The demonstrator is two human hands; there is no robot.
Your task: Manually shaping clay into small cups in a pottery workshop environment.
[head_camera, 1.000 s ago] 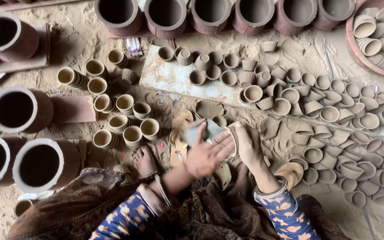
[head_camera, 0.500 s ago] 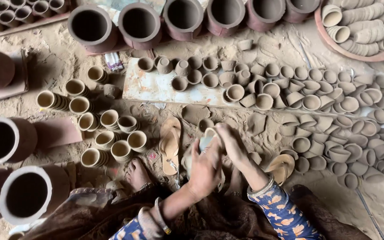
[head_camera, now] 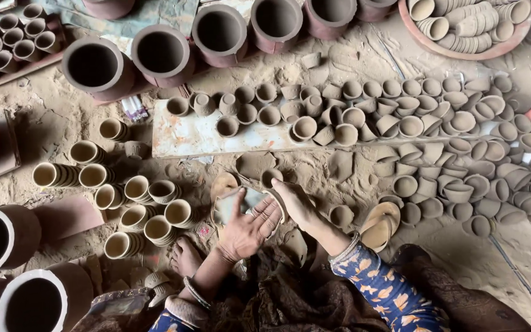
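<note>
Head view: a person sits on sandy ground among many clay pots, both hands together over a flat grey clay piece.
Left hand: the left hand lies palm down on the clay piece, fingers spread and pressed flat on it, not curled around it.
Right hand: the right hand cups the right edge of the same piece, fingers bent along its rim; how tightly it holds I cannot tell.
Clay piece: held low in front of the lap, just above the ground, between the two sandals.
Sandals: one tan sandal lies just left of the hands, another sandal to their right, near the patterned sleeve.
Foot: a bare foot rests on the sand below and left of the left hand.
Small cups: a cluster of pale-rimmed cups stands left of the hands; unfired small bowls crowd the ground on the right.
Board: a worn painted board beyond the hands carries more small bowls.
Large pots: wide brown pots line the top, others stand at the left edge.
</note>
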